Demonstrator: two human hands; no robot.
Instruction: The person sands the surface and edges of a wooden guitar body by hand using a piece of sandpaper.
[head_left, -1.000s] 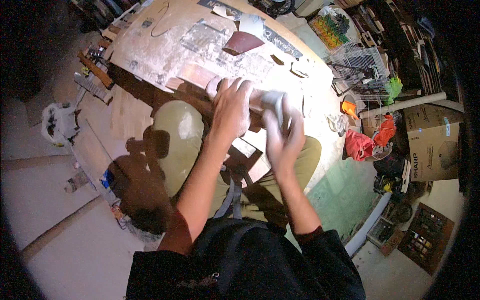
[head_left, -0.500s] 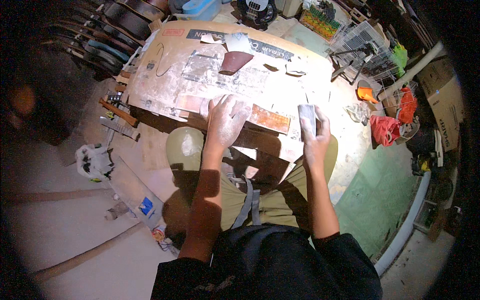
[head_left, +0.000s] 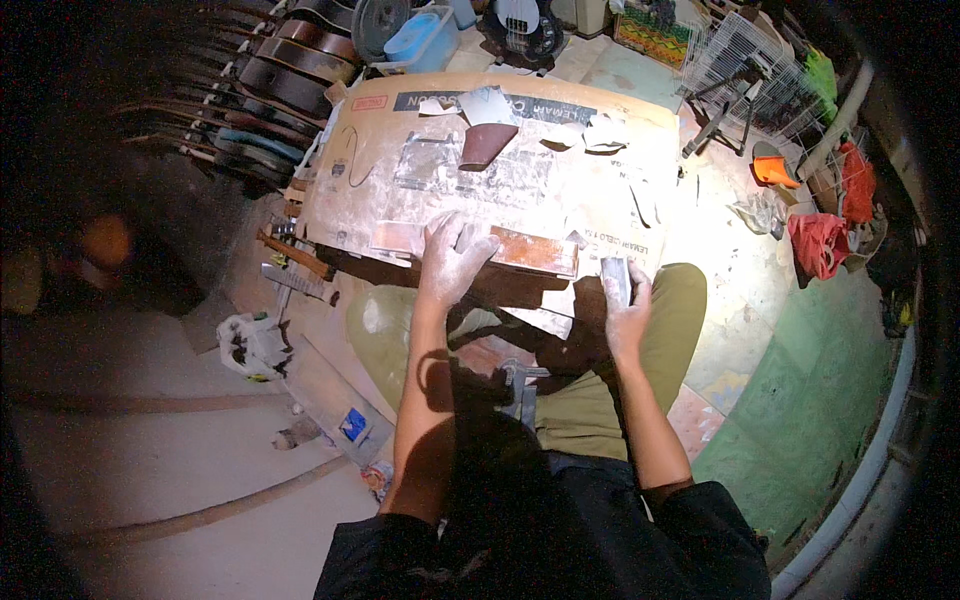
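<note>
A flat wooden strip (head_left: 537,251), reddish-brown at its right end and pale with dust at its left, lies along the near edge of a cardboard-covered work surface (head_left: 370,205). My left hand (head_left: 452,262), coated in white dust, rests on the middle of that strip with thumb and fingers apart, hiding part of it. Off the strip's right end, my right hand (head_left: 628,318) grips a grey rectangular block (head_left: 614,282), held upright between thumb and fingers. A dark red-brown piece of sandpaper (head_left: 488,146) lies farther back on the cardboard, beside torn white paper (head_left: 490,104).
Several guitars (head_left: 300,75) stand racked at the far left, and a dark bass guitar (head_left: 517,28) is beyond the board. Blue tubs (head_left: 418,38) sit near it. On the right are a wire cage (head_left: 740,65), an orange scoop-like object (head_left: 772,170) and red cloth (head_left: 818,245).
My right hand has come nearer to me with the grey block, lowering it below the board's edge. My left hand stays on the strip, its fingers slightly shifted. The whole view has tilted.
</note>
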